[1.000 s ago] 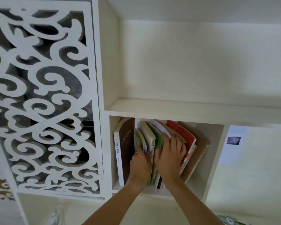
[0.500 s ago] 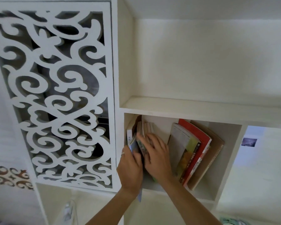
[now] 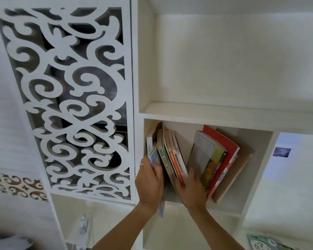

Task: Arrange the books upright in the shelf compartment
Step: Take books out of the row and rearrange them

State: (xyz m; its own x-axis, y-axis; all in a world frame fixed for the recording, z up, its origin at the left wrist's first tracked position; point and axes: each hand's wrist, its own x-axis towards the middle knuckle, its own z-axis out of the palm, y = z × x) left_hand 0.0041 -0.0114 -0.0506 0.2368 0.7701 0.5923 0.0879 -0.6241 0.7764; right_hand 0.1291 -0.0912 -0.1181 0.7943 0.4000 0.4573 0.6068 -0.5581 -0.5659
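While both hands were up in the shelf compartment (image 3: 257,141), I had the books split into two bunches with a gap between them. My left hand (image 3: 149,183) was wrapped round a thin blue-covered book (image 3: 154,158), pinching it near its lower edge, just beside the white-spined book (image 3: 149,143) that stood against the compartment's left wall. That blue one stuck out below the compartment's floor edge, so it wasn't seated yet. My right hand (image 3: 190,188) pressed fingers-out against the left bunch, on the orange-spined book (image 3: 177,164) and the green-spined book (image 3: 163,159) beside it. It was a bit blurred, so I couldn't tell how far the fingers curled.

The right bunch, a yellow-and-green-covered book (image 3: 213,165), a red book (image 3: 224,150) and a tan book (image 3: 242,163), leaned hard toward the compartment's right wall.

Handling-wise, these looked like thin paperbacks to me: light, but floppy, with smooth covers that'd slide on each other. I'd guess gripping low on the spine edge and squeezing several together as a block works better than nudging one at a time. Leaners probably want support near the top too, or they'll just fan out again.
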